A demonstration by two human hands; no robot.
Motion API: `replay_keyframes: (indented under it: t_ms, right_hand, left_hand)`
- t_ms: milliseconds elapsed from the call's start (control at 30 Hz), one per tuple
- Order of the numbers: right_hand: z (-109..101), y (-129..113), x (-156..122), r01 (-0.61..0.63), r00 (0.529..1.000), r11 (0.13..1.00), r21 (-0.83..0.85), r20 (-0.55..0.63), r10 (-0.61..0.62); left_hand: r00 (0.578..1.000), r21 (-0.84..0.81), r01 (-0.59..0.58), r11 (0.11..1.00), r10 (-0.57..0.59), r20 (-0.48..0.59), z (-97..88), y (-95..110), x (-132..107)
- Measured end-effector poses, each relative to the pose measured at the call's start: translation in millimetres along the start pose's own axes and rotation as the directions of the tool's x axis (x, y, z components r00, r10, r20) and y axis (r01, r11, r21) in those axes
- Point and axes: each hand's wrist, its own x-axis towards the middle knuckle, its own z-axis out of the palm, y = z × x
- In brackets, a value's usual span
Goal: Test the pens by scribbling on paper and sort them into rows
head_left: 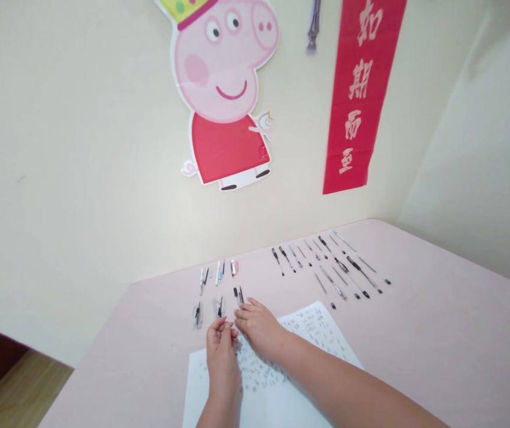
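My left hand (222, 348) is over the upper part of a sheet of handwritten paper (255, 410), its fingers curled in. Whatever may be between them is hidden. My right hand (258, 327) rests palm down at the paper's top edge, fingers stretched forward. Its fingertips are at the lower end of a thin black pen part (241, 294); I cannot tell if they touch it. A short black pen cap (236, 292) lies just left of that part. Beyond my left hand lie small dark parts on a clear piece (220, 307), with a similar group (198, 315) farther left.
Several taken-apart pens (340, 267) lie in slanted rows at the table's back right. White and blue pen parts (219, 273) and a pink piece (235, 268) are at the back left. The pale pink table (415, 333) meets a wall bearing a cartoon pig cutout (230, 148) and red banner (357, 101).
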Motion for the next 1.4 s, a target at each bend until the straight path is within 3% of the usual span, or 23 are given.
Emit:
replay_keyframes:
  t_ms: [267, 500, 700, 867, 1100, 1267, 1400]
  right_hand:
    - [-15.2, -2.6, -6.9, -0.045, 0.999, 0.999, 0.031, 0.025, 0.044]
    - [-14.8, 6.1, -10.0, -0.095, 0.995, 0.995, -0.020, -0.008, 0.095]
    - [-19.8, 10.3, -6.2, -0.197, 0.980, 0.979, -0.046, -0.043, 0.195]
    - [-15.5, 11.4, -0.9, -0.305, 0.947, 0.950, -0.068, -0.129, 0.294]
    - [-9.0, 10.5, 2.9, -0.305, 0.949, 0.947, -0.101, -0.110, 0.294]
    - [-8.0, 10.4, 1.9, -0.348, 0.934, 0.936, -0.053, -0.109, 0.341]
    - [-7.0, 11.7, 0.5, -0.374, 0.909, 0.921, 0.109, -0.154, 0.387]
  left_hand:
    - [1.000, 0.016, -0.007, 1.000, 0.007, 0.004, 0.7, 1.2, -1.3]
    - [1.000, 0.018, 0.007, 1.000, -0.007, 0.003, 1.6, 2.3, -1.5]
    - [0.999, 0.003, 0.030, 1.000, -0.030, 0.013, 2.3, 2.8, -1.3]
    - [1.000, 0.017, 0.021, 1.000, -0.021, 0.021, 3.6, 5.5, -4.7]
    - [1.000, 0.009, 0.022, 1.000, -0.023, 0.018, 3.5, 6.9, -4.3]
    - [0.999, 0.028, 0.043, 0.999, -0.044, 0.033, 3.4, 7.2, -4.0]
    - [0.998, 0.022, 0.043, 0.999, -0.044, 0.042, 2.7, 7.4, -4.2]
